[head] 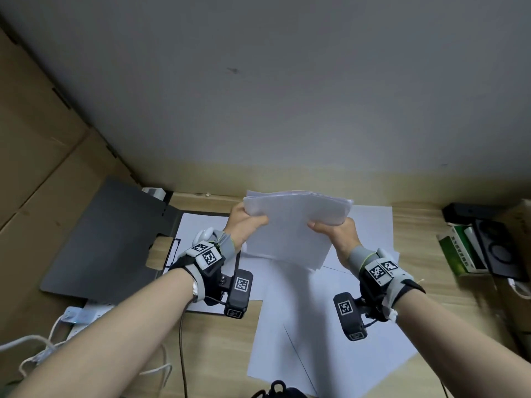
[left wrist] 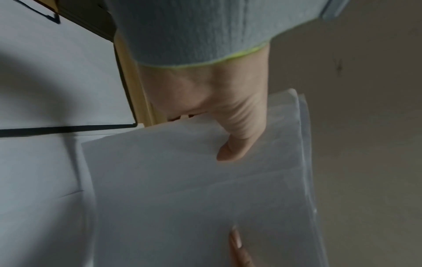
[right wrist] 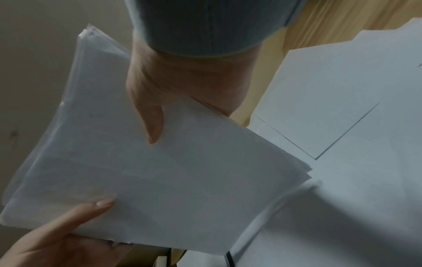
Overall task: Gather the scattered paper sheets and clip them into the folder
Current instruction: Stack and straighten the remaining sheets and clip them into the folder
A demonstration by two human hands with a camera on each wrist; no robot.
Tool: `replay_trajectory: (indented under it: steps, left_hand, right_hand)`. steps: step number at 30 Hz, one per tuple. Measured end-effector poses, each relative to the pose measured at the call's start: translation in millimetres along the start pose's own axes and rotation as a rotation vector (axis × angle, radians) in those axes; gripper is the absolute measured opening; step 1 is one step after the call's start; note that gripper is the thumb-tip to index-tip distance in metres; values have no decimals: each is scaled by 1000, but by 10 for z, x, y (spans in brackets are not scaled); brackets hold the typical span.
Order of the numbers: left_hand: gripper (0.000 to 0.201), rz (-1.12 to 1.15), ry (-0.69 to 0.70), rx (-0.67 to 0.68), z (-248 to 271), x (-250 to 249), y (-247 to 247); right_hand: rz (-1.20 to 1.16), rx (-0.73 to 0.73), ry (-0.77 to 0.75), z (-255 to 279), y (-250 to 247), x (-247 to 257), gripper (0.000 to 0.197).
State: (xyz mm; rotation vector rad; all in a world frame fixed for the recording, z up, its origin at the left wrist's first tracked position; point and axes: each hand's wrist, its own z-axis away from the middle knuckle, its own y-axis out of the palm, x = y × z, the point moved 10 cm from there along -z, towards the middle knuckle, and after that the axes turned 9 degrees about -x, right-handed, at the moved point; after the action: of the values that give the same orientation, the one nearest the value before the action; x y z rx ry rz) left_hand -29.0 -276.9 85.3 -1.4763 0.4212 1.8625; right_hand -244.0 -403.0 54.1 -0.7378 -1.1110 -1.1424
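A: Hands?
B: Left hand (head: 246, 222) and right hand (head: 334, 229) each pinch the paper stack (head: 293, 225), lifted above the surface (head: 425, 234).
A: Folder?
B: Folder (head: 109, 239) open, far left; loose sheets (head: 316, 326) lie near.

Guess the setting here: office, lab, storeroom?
Likely a makeshift desk in a storeroom or back office: a wooden desk against a plain wall, cardboard boxes stacked at the left, loose paper sheets and an open folder on top.
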Motion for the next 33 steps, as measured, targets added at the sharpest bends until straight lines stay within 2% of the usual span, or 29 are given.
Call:
replay_trajectory:
  steps: [3,6,11,14,16,19,26,31,33]
  left_hand:
    - [28,3,16,-28,-3,18,-64]
    - [26,-48,-42,-50,53,140,-111]
    - [23,-61,-5,-59,50,16,-102]
    - [27,-70,-19,-70,53,104,-143]
    - [21,-126,-59,-28,100,265,-127]
    - [31,-196,-80,34,141,450,-75]
    - [30,-149,-45,19,43,378,-153]
    - [24,-291,-166,60,51,912,-218]
    - [18,-231,-167,58,-35,995,-274]
  right_hand:
    - [11,12,27,33,-41,-113,34]
    - [58,3,81,67,-50,-249,25]
    - [9,22,22,36,49,-34,28]
    - [21,39,45,30,47,-108,27]
    - [101,62,102,49,32,-317,30]
    - [242,92,169,84,34,-599,33]
    - [173,48,123,38,124,-500,30]
    - [358,74,152,71,113,-795,17]
    - [350,18,151,-2,148,-820,11]
